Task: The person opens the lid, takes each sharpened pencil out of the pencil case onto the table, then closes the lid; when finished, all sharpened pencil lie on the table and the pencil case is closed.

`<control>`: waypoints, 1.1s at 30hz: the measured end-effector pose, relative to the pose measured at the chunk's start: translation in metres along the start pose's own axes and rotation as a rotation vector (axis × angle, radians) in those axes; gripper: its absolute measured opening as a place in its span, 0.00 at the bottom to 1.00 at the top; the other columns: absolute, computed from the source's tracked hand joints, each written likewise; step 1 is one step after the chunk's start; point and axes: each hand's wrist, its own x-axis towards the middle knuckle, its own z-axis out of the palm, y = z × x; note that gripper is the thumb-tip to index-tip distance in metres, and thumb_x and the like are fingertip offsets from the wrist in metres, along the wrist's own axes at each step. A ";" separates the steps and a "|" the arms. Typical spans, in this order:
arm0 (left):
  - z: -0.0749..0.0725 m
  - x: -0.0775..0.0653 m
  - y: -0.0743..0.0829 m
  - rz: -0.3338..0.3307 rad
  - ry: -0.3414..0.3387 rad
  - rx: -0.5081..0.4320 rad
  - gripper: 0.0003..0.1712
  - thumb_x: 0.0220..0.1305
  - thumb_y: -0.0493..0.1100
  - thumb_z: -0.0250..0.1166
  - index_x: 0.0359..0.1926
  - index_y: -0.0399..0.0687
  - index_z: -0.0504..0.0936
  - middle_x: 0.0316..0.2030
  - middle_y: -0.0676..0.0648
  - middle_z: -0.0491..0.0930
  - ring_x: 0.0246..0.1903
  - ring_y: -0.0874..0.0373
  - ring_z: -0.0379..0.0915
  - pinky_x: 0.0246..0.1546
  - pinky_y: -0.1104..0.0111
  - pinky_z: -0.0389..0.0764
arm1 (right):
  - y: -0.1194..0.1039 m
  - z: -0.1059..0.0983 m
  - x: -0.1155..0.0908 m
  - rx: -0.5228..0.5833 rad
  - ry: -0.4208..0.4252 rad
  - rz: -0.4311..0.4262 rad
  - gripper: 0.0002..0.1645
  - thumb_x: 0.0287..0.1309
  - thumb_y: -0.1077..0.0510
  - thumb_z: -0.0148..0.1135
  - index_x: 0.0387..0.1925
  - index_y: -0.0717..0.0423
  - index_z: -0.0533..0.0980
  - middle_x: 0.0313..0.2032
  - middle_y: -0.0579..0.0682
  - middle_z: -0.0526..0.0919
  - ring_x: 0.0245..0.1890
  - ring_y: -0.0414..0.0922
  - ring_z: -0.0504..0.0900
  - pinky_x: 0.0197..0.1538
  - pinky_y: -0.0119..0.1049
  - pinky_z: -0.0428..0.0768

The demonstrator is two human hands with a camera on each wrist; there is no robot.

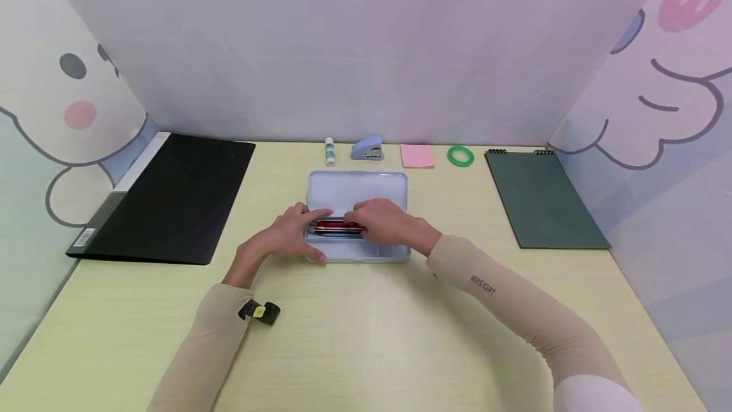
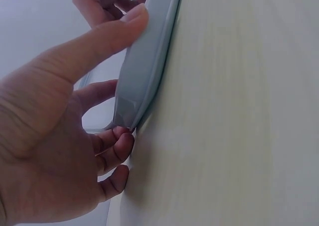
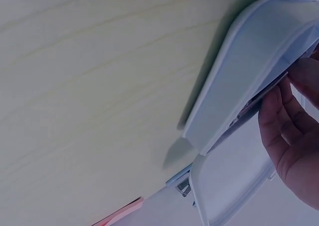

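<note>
A pale blue pencil case [image 1: 350,250] lies with its lid [image 1: 357,189] folded back, away from the person. Several pencils [image 1: 334,228], red and dark ones among them, lie lengthwise in its rear compartment. My left hand [image 1: 288,234] holds the case at its left end; in the left wrist view the thumb presses the front wall [image 2: 144,61] while the fingers curl at the end. Over the right part of the pencils, my right hand [image 1: 386,220] pinches them between thumb and fingers, hiding their right ends. The right wrist view shows those fingertips inside the case [image 3: 244,61].
Behind the case stand a glue stick [image 1: 330,152], a blue stapler [image 1: 368,149], pink sticky notes [image 1: 417,156] and a green tape roll [image 1: 460,156]. A black folder [image 1: 171,202] lies left, a dark green spiral pad [image 1: 546,199] right. Walls enclose the table's back and sides.
</note>
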 end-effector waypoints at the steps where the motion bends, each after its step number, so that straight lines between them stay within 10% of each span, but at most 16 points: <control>1: 0.000 0.000 0.000 -0.001 0.000 -0.002 0.58 0.43 0.60 0.81 0.74 0.58 0.64 0.50 0.40 0.65 0.49 0.46 0.61 0.44 0.59 0.66 | 0.000 0.000 0.000 0.004 -0.004 -0.002 0.19 0.65 0.63 0.60 0.56 0.48 0.81 0.45 0.48 0.85 0.40 0.44 0.80 0.52 0.40 0.79; 33: -0.002 -0.001 0.005 -0.032 -0.018 -0.002 0.57 0.44 0.61 0.80 0.75 0.62 0.63 0.51 0.41 0.65 0.50 0.46 0.62 0.44 0.59 0.66 | 0.018 -0.026 0.003 0.237 -0.200 -0.047 0.27 0.67 0.65 0.57 0.65 0.43 0.76 0.55 0.44 0.83 0.43 0.43 0.78 0.56 0.37 0.78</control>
